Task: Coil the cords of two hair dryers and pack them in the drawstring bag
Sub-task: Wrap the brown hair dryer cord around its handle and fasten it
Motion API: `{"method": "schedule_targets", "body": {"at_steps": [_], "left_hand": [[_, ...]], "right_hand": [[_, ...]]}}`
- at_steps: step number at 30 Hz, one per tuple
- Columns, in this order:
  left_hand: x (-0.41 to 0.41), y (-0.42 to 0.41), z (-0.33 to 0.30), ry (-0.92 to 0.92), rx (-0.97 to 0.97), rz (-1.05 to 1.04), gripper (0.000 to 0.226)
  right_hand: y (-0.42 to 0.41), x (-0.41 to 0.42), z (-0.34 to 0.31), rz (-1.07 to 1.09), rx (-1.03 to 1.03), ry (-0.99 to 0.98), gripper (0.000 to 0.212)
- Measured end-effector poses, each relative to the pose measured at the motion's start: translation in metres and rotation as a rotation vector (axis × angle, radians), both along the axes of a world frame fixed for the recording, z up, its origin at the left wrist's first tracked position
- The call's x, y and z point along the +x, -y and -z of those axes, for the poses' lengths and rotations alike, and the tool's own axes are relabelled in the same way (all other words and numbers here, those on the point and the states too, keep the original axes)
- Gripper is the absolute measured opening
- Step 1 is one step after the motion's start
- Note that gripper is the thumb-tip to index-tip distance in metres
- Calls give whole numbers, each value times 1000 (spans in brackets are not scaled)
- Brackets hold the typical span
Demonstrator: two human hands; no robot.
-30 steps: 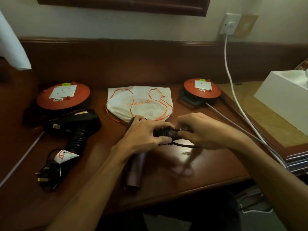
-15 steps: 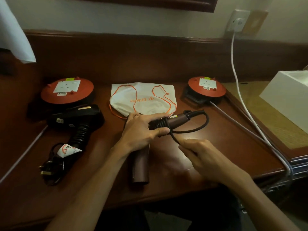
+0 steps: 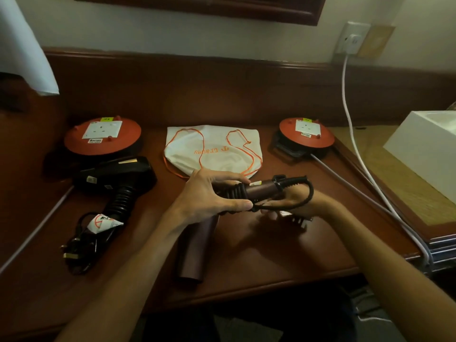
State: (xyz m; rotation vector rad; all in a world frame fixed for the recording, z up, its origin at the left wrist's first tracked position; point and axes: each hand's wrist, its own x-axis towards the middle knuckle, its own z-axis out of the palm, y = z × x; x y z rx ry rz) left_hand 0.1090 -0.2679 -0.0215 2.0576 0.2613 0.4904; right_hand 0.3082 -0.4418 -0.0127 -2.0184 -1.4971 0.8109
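Winding the stiff black cord point(image 3: 293, 203) around the handle of the brown hair dryer point(image 3: 261, 190), keep each turn tight beside the last. The left hand point(image 3: 209, 196) grips the wrapped handle above the desk point(image 3: 271, 255). The right hand point(image 3: 293, 201) seems to pinch the cord near the plug point(image 3: 299, 219), fingers partly hidden. The soft white bag point(image 3: 212, 150) lies flat behind.

The right hand point(image 3: 291, 203) is blurred, its fingers partly hidden behind the cord point(image 3: 296, 206); its grip is unclear.
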Motion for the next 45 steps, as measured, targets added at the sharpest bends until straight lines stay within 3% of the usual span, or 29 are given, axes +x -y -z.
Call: {"method": "schedule_targets", "body": {"at_steps": [2, 4, 7, 10, 13, 15, 18, 24, 28, 32, 36, 39, 42, 45], "left_hand": [[0, 4, 0, -14, 74, 39, 48], [2, 8, 2, -30, 198, 47, 52], [5, 10, -2, -120, 342, 42, 58], [8, 19, -7, -351, 498, 58, 75], [20, 33, -8, -543, 647, 132, 97], [29, 41, -13, -598, 706, 162, 91], [32, 41, -20, -613, 683, 148, 77], [34, 29, -13, -573, 648, 95, 51], [32, 34, -14, -536, 688, 78, 51], [38, 37, -14, -582, 728, 77, 55], [44, 35, -12, -599, 752, 97, 51], [46, 36, -7, -603, 782, 97, 47], [47, 34, -7, -629, 769, 113, 48], [51, 31, -12, -649, 758, 135, 51]], "right_hand": [[-10, 10, -14, -46, -136, 34, 7], [-23, 20, -20, -106, -197, 88, 13], [-33, 24, -30, -120, -302, 8, 6], [-41, 20, -41, -129, -343, -17, 25], [-52, 1, -54, -199, -364, 144, 19], [-55, -16, -65, -253, -399, 301, 26], [-47, -30, -73, -225, -414, 328, 44], [-11, -29, -57, 26, -171, 197, 57], [14, -32, -42, 200, -101, 274, 29], [36, -31, -17, 231, -5, 306, 10], [54, -56, 20, 300, 217, -40, 20], [63, -81, 53, 463, 268, -127, 31], [64, -91, 67, 530, 315, -94, 29], [68, -87, 59, 476, 253, 150, 44]]}}
